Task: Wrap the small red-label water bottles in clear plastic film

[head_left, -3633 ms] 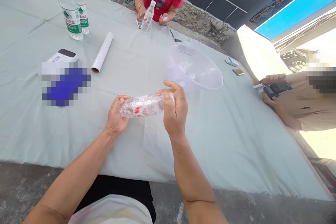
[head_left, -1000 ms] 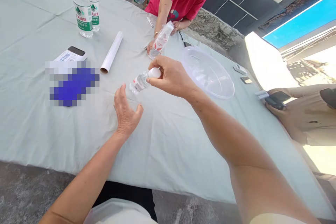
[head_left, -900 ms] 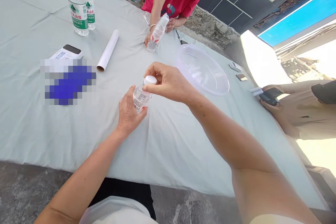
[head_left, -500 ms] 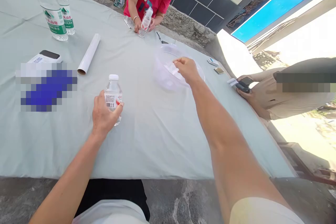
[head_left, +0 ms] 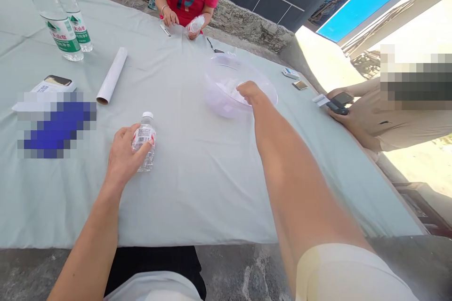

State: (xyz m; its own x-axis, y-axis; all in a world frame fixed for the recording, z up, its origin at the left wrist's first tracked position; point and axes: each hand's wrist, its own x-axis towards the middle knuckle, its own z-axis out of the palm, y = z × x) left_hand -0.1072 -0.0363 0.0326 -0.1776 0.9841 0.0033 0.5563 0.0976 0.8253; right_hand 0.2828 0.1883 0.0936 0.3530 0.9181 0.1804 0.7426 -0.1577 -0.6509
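Observation:
My left hand is wrapped round a small clear water bottle with a white cap and a red-and-white label. The bottle stands upright on the cloth-covered table. My right hand reaches over the near rim of a see-through, purple-tinted plastic basin, its fingers bent down inside. Those fingers look closed; what they hold, if anything, I cannot make out. Something whitish lies in the basin beside the fingertips, too unclear to name.
To the left are a white paper roll, two tall green-labelled bottles and a white box. Across the table, a person in a red shirt holds a bottle. Another person's hands hold dark devices at right.
My right hand has dipped lower into the basin. My left hand stays on the bottle. The person opposite has tilted their bottle and taken one hand off it. The view has shifted slightly.

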